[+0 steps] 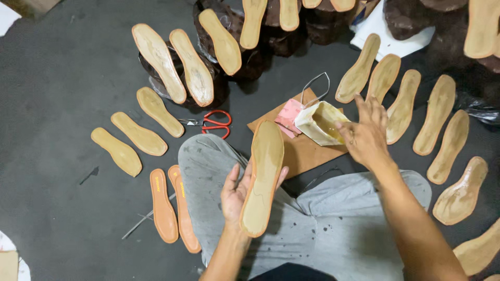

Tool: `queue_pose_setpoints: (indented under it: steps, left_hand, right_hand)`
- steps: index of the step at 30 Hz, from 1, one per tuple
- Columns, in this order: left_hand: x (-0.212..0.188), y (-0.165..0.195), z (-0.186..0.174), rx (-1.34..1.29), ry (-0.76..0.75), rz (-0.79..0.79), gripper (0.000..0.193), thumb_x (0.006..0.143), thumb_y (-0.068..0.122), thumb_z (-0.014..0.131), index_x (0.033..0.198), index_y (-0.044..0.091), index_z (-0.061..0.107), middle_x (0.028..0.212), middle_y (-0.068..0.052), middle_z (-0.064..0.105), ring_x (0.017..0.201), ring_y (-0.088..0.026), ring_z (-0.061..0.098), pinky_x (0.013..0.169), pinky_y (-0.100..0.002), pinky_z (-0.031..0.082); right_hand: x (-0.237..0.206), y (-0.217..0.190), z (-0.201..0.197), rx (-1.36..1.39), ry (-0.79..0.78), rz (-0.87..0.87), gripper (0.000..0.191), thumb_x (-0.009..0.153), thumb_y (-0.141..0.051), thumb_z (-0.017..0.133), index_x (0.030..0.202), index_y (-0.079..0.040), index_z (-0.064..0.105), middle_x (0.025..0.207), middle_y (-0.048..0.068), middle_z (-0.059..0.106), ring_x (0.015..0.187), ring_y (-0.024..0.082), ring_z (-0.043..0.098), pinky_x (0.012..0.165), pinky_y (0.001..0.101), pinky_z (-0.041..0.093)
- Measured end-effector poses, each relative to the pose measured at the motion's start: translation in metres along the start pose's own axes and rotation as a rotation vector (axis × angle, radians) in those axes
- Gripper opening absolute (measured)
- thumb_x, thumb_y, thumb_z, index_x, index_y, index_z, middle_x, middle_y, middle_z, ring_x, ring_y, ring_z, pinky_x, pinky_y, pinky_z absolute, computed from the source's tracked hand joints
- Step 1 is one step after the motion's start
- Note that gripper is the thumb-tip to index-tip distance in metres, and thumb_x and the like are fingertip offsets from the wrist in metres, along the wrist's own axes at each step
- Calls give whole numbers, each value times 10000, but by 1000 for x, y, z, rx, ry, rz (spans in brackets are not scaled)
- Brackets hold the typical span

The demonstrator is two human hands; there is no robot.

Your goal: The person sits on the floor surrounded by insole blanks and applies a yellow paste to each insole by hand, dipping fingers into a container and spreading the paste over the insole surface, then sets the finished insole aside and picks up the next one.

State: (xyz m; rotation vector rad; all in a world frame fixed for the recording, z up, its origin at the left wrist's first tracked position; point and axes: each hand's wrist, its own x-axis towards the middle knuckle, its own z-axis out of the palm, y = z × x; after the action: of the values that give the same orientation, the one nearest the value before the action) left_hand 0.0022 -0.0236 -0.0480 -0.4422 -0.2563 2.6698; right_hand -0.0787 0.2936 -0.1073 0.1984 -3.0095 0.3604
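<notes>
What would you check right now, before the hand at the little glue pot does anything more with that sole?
1. Sole held firmly: ok, the left hand grips it from beneath, broad face up.
2. Right hand at the pot: ok, its fingers are at the pot's rim.
3. Pot steady: ok, it rests on the cardboard, though tilted.
4. Enough glue inside: cannot tell, only a yellowish sheen shows.
5. Brush or applicator in the right hand: cannot tell, none shows.
6. Scissors out of the way: ok, on the floor beyond the knee.
</notes>
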Motion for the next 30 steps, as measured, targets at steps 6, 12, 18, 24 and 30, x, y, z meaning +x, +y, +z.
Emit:
queue_pose_setpoints:
  steps: [6, 12, 18, 24, 30]
  left_hand:
    - [22, -13, 1, -7, -132, -56, 645, 1065, 415, 409, 1594, 53, 334, 1590, -180, 416, 1459, -399, 392, 1259, -541, 264]
    - [23, -36, 15, 197, -268, -101, 738, 1096, 504, 387, 1687, 84, 247, 1642, -159, 392, 1477, -346, 416, 1267, -438, 306]
    - [19, -32, 34, 357, -313, 5, 769, 1096, 552, 351, 1684, 77, 206, 1621, -155, 393, 1464, -336, 427, 1261, -414, 307]
    - [9, -42, 39, 401, -271, -70, 815, 1091, 581, 321, 1714, 78, 173, 1657, -119, 377, 1463, -285, 426, 1275, -382, 307]
    - [10, -42, 42, 484, -300, -83, 818, 1094, 606, 289, 1710, 81, 167, 1649, -136, 355, 1450, -290, 430, 1269, -399, 299]
  right_hand:
    - [-43, -79, -83, 529, 68, -126, 273, 997, -273, 541, 968, -79, 731, 1478, 147, 579, 1496, 390, 425, 1237, 528, 331]
    - [-76, -168, -100, 576, 192, -273, 588, 739, 14, 501, 1275, -141, 686, 1583, 218, 331, 1493, 469, 225, 1195, 591, 224]
    - [-94, -180, -84, 32, 349, -374, 630, 789, 2, 621, 1351, -272, 698, 1488, 84, 476, 1420, 343, 352, 1167, 602, 247]
    - [-71, -146, -70, 44, 352, -275, 628, 878, 6, 632, 1388, -357, 668, 1454, 133, 457, 1427, 381, 339, 1197, 617, 224]
    - [-66, -140, -67, 72, 332, -408, 709, 838, 30, 634, 1331, -478, 669, 1470, 97, 438, 1441, 369, 301, 1209, 608, 186]
